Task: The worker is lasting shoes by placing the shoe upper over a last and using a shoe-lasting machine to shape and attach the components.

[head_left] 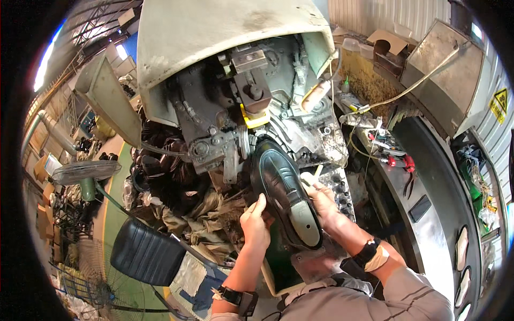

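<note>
A black leather shoe sits on a grey-topped shoe last, its toe pointing away from me into a machine. The toe is close under the machine's yellow part; whether they touch, I cannot tell. At the shoe's left side, toward the heel, my left hand grips it with the thumb up and the other fingers mostly hidden. My right hand is closed on the opposite side, near the shoe's opening. Both wrists carry dark bands.
Right of the machine, a metal ledge bears a dark phone-like slab and red-handled tools. A dark conveyor belt curves beyond, with pale insole-shaped pieces. At left are a black chair, a fan and heaped dark shoes.
</note>
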The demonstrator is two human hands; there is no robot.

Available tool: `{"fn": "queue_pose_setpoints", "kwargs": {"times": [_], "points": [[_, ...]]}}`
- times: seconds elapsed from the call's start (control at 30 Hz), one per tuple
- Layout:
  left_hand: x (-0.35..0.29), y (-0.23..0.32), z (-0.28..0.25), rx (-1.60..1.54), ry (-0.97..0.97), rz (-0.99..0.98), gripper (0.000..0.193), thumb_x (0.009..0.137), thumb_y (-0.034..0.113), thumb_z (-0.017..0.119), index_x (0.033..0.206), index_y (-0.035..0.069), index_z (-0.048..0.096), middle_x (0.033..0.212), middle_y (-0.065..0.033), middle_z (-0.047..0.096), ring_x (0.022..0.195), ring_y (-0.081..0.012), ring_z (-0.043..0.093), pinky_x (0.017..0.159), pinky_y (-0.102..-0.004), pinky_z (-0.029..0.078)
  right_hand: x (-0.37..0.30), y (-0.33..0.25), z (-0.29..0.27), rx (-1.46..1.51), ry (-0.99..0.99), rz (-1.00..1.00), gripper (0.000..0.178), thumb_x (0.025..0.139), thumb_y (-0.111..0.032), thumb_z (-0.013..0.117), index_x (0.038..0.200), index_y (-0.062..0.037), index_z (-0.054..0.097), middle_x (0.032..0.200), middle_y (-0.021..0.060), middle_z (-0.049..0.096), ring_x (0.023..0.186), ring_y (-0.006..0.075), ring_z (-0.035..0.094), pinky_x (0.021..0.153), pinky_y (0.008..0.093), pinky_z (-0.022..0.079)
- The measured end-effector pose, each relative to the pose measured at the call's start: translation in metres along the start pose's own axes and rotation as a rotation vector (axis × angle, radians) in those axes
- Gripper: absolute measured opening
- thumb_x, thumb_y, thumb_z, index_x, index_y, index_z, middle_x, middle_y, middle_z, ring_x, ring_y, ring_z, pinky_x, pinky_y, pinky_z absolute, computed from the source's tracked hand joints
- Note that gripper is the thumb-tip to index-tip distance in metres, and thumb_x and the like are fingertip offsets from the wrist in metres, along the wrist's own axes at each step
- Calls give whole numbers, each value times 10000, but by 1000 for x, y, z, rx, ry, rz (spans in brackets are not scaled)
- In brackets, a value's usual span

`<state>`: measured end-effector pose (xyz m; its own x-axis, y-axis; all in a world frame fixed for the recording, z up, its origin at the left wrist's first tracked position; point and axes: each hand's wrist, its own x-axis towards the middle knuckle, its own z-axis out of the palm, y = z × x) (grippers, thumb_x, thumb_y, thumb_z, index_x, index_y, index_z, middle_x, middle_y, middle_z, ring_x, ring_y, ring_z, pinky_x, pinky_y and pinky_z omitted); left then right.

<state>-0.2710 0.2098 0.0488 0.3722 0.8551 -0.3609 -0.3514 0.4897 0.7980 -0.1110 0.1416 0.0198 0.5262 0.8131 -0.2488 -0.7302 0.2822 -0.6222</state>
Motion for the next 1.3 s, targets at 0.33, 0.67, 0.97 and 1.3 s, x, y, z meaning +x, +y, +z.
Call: {"fn": "queue_pose_setpoints", "kwargs": {"times": [0.33,0.67,0.97,1.3], "points": [[76,9,-12,-19,-37,-114,174,933,270,715,953,98,698,882,5,680,796,-142,612,708,-307,442,63,8,8,-37,68,52,492,904,7,670,1372,17,518,1210,148,660,971,213,675,843,348,578],[96,-20,-10,-179,10,-158,162,962,247,670,936,88,686,881,-10,677,762,-145,606,686,-292,438,83,14,-10,-72,177,85,484,884,-3,701,1339,-15,536,1080,114,666,847,168,673,723,283,585],[107,-47,9,-240,200,-26,227,987,213,631,1010,-7,685,976,-57,698,826,-164,637,715,-295,495,95,24,-17,-24,158,78,536,875,9,712,1364,-21,497,999,93,677,755,135,667,669,255,581],[111,-56,22,-307,288,52,287,1017,241,589,1088,-24,673,1086,-80,694,952,-198,641,858,-338,512,101,29,-23,7,30,19,621,916,12,674,1436,-7,335,1039,186,706,874,216,718,767,345,614]]}}
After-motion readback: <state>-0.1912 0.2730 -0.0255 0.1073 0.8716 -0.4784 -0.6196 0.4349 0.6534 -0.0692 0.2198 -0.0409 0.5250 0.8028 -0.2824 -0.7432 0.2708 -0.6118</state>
